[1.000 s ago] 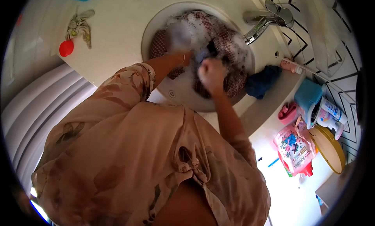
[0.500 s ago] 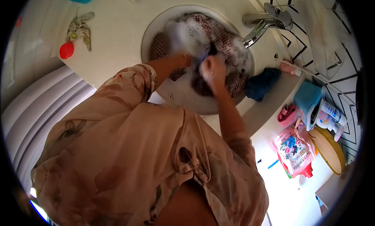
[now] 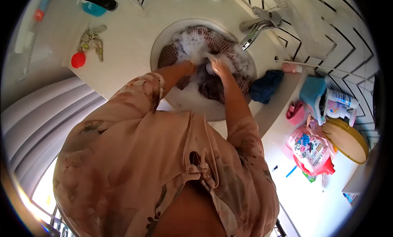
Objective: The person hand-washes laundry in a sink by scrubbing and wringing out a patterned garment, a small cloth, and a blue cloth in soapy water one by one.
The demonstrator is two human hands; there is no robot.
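A round white sink (image 3: pixel 157 40) holds sudsy water and a brown checked cloth (image 3: pixel 168 56). My right hand (image 3: pixel 219 68) is over the middle of it, fingers curled on a wet, pale greyish cloth (image 3: pixel 209 69). My left hand (image 3: pixel 191 68) reaches in beside it from the left; past the bracelet its fingers are hidden by foam and fabric, so their grip does not show. Below both hands lies a dark wet cloth (image 3: pixel 211 89). White foam (image 3: pixel 190 42) covers much of the laundry.
A chrome tap (image 3: pixel 256 30) stands at the sink's upper right. A dark blue cloth (image 3: pixel 266 86) lies on the right rim. Farther right are a blue container (image 3: pixel 312 89), a pink detergent bag (image 3: pixel 309 149) and a yellow basin (image 3: pixel 346 140). A rag (image 3: pixel 92 42) and red cup (image 3: pixel 78 60) lie left.
The view has shifted slightly, showing more of the counter's far side. A blurred pale cloth above my left hand is no longer seen there. My hands stay close together over the sink.
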